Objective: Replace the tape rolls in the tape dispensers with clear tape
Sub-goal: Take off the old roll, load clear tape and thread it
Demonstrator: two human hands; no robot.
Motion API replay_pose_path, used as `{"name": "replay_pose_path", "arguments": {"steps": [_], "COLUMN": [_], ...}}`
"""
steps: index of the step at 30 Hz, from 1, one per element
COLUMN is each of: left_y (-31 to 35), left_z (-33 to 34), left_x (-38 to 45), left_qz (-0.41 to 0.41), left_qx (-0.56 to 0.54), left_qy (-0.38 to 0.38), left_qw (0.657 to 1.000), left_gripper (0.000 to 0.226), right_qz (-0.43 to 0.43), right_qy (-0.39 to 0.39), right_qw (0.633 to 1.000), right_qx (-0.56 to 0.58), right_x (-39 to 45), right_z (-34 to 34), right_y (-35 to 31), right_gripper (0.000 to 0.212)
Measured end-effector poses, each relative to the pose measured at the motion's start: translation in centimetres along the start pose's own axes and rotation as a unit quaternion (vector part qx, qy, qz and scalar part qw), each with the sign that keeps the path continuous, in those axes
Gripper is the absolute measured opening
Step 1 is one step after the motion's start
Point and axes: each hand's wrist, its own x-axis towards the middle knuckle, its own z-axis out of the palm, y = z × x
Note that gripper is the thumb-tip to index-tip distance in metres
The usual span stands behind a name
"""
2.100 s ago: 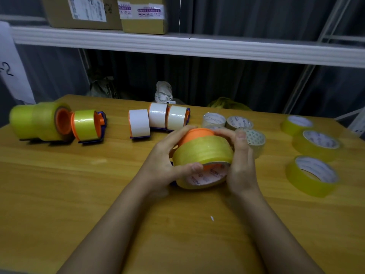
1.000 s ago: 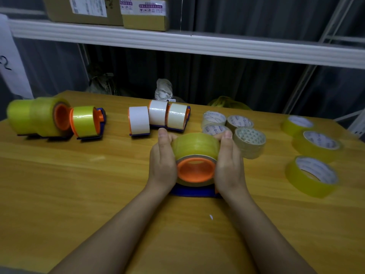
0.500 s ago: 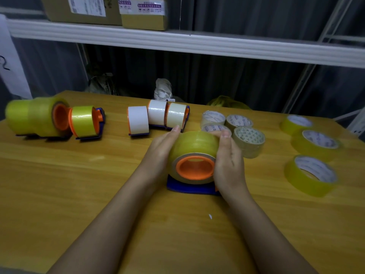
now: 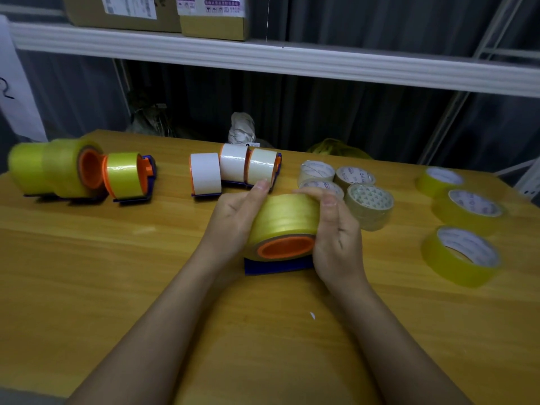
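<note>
The scene is dim and warm-toned, lit softly from above and in front, so the table (image 4: 87,273) glows amber while the curtain (image 4: 336,118) behind it sinks into near black. Soft shadows pool under the forearms and hands (image 4: 233,217), and faint glare streaks the yellow roll (image 4: 124,174) at far left. Wide-angle distortion bows the shelf (image 4: 263,58) and stretches the corners, where the edge rolls (image 4: 461,255) look smeared and the whole frame stays slightly soft.
</note>
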Motion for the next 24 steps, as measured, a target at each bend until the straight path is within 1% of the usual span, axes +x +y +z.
{"name": "replay_pose_path", "arguments": {"steps": [2, 5, 8, 11, 15, 17, 20, 24], "left_y": [-0.3, -0.5, -0.8, -1.1, -1.5, -1.7, -1.9, -2.0], "left_z": [0.3, 0.5, 0.4, 0.4, 0.5, 0.4, 0.5, 0.4], "left_x": [-0.2, -0.3, -0.3, -0.4, -0.4, -0.3, -0.4, -0.4], "left_qz": [0.023, 0.061, 0.085, 0.112, 0.125, 0.130, 0.133, 0.135], "left_qx": [0.026, 0.066, 0.086, 0.109, 0.133, 0.141, 0.148, 0.150], "left_qy": [0.042, 0.083, 0.107, 0.119, 0.130, 0.133, 0.131, 0.128], "left_qw": [0.999, 0.992, 0.987, 0.980, 0.974, 0.972, 0.971, 0.971], "left_gripper": [0.058, 0.052, 0.062, 0.064, 0.057, 0.055, 0.055, 0.053], "right_qz": [-0.023, -0.022, -0.038, -0.077, -0.092, -0.081, -0.046, -0.028], "right_qy": [0.028, 0.064, 0.085, 0.048, -0.014, -0.026, -0.038, -0.056], "right_qw": [0.999, 0.996, 0.992, 0.991, 0.990, 0.990, 0.994, 0.995], "right_qx": [-0.031, -0.060, -0.080, -0.094, -0.110, -0.111, -0.089, -0.078], "right_x": [0.2, 0.3, 0.1, -0.2, -0.5, -0.5, -0.4, -0.3], "right_z": [-0.2, -0.6, -0.6, -0.6, -0.6, -0.6, -0.8, -1.1], "right_y": [0.1, 0.3, 0.3, 0.1, -0.1, -0.1, -0.1, -0.2], "right_gripper": [0.032, 0.019, 0.015, 0.019, 0.033, 0.034, 0.028, 0.026]}}
